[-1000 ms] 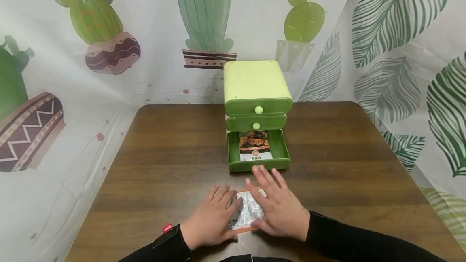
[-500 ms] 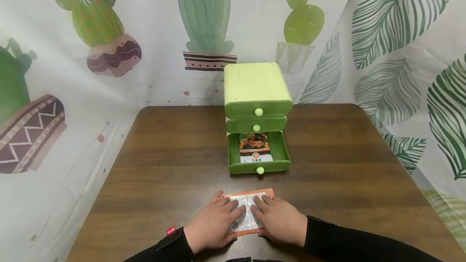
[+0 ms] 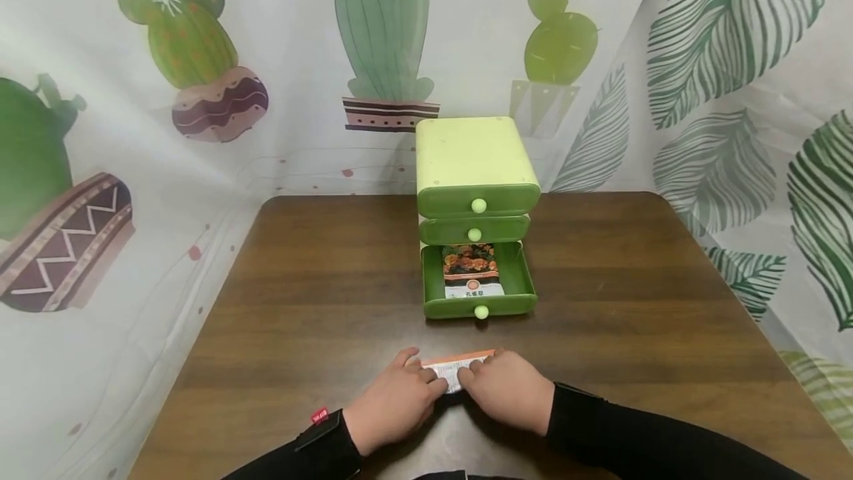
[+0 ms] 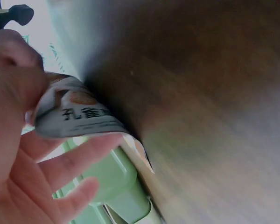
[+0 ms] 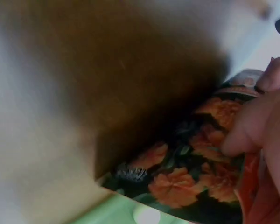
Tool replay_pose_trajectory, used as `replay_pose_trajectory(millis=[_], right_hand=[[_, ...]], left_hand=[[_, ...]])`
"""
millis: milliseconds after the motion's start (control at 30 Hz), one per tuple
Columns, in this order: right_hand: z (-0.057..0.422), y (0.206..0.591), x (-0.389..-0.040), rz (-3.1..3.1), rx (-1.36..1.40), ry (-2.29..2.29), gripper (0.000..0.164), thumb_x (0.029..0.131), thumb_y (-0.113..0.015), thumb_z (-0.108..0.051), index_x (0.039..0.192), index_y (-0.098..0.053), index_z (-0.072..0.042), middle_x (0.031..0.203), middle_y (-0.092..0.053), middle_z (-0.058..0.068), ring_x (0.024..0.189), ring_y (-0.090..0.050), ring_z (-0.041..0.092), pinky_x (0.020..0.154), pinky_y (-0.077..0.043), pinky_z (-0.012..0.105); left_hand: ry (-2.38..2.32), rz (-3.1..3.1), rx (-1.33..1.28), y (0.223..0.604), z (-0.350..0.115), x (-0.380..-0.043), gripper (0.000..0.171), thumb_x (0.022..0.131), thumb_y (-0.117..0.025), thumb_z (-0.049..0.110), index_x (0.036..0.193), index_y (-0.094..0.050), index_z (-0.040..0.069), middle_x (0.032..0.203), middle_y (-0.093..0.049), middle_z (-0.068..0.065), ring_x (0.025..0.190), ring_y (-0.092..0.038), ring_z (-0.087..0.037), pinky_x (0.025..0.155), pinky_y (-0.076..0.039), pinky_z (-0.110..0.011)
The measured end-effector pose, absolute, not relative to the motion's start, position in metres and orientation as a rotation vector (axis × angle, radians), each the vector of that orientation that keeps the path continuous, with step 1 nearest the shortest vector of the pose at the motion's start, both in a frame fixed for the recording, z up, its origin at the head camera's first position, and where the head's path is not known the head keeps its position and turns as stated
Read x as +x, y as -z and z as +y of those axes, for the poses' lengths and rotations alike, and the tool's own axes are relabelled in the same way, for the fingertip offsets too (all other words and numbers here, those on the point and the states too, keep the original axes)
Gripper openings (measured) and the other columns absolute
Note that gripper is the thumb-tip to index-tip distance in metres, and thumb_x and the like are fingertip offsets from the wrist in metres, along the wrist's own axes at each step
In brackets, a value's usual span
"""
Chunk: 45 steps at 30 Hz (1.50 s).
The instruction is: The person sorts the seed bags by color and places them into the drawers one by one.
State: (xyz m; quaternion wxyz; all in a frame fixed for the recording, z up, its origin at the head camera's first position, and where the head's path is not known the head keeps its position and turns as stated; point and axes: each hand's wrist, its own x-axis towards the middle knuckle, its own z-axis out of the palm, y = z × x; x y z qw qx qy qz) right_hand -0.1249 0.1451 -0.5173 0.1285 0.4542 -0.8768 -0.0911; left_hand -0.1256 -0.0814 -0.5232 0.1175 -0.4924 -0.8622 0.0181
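Both hands grip a flower seed packet (image 3: 453, 372) at its two sides, low over the table. In the head view its white printed back with an orange edge faces up, and its near part is bent out of sight. My left hand (image 3: 395, 400) holds the left side; the left wrist view shows the packet (image 4: 86, 114) curving down from the grip, its other fingers spread behind it. The right side is held by my right hand (image 3: 512, 392), its thumb on the orange-flower front of the packet (image 5: 175, 186) in the right wrist view.
Beyond the hands stands a small green drawer cabinet (image 3: 474, 150). Its bottom drawer (image 3: 520, 272) is pulled out, and another flower packet (image 3: 472, 272) lies in it. The brown wooden table (image 3: 320, 295) ends at a cactus-print curtain (image 3: 293, 80).
A second ago the packet lay flat with spread fingers over it. The right hand has come back from near the drawer knob. Both hands have curled their fingers and bent the packet's near part.
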Motion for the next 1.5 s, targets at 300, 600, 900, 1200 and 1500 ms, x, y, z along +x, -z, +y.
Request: replay_pose_trajectory(millis=[300,600,900,1200,1500], right_hand=[[0.162,0.474,-0.141,-2.387,1.267,-0.191,0.013,0.085,-0.066,-0.007,0.091,-0.055,-0.011,0.074,-0.053,-0.006,0.06,-0.052,0.011,0.054,-0.045,0.029],[0.173,0.429,-0.159,-2.396,1.15,-0.824,0.031,0.092,-0.07,-0.001,0.119,-0.058,-0.005,0.107,-0.062,0.002,0.082,-0.059,0.01,0.067,-0.049,0.028],[0.169,0.401,-0.164,-2.474,1.138,-0.951,0.045,0.091,-0.073,-0.008,0.13,-0.051,-0.008,0.108,-0.067,0.001,0.084,-0.064,0.007,0.071,-0.051,0.029],[0.14,0.394,-0.163,-2.124,1.431,-0.568,0.049,0.082,-0.083,-0.015,0.124,-0.061,-0.003,0.117,-0.065,0.01,0.104,-0.062,0.022,0.087,-0.049,0.038],[0.13,0.398,-0.109,-2.437,1.302,-0.08,0.088,0.084,-0.072,-0.054,0.149,-0.044,-0.001,0.155,-0.037,0.019,0.144,-0.03,0.033,0.113,-0.026,0.051]], left_hand=[[0.613,-2.38,-1.366,0.506,-0.093,-0.141,0.021,0.08,-0.066,0.001,0.085,-0.048,0.011,0.07,-0.048,0.008,0.059,-0.051,-0.009,0.062,-0.048,-0.028],[0.904,-2.433,-1.172,0.473,-0.1,-0.141,0.02,0.085,-0.067,0.005,0.1,-0.053,0.007,0.065,-0.044,0.011,0.051,-0.042,-0.002,0.042,-0.034,-0.016],[1.269,-2.93,-1.266,0.444,-0.096,-0.138,0.015,0.096,-0.067,0.02,0.111,-0.063,0.021,0.092,-0.064,0.015,0.082,-0.06,-0.003,0.073,-0.049,-0.027],[1.899,-2.79,-1.163,0.432,-0.082,-0.143,0.027,0.101,-0.059,0.018,0.127,-0.06,0.009,0.103,-0.07,0.005,0.091,-0.068,-0.013,0.078,-0.055,-0.031],[2.452,-2.316,-0.653,0.428,-0.081,-0.159,0.044,0.101,-0.061,0.015,0.142,-0.048,0.01,0.123,-0.066,-0.012,0.105,-0.067,-0.027,0.084,-0.056,-0.039]])
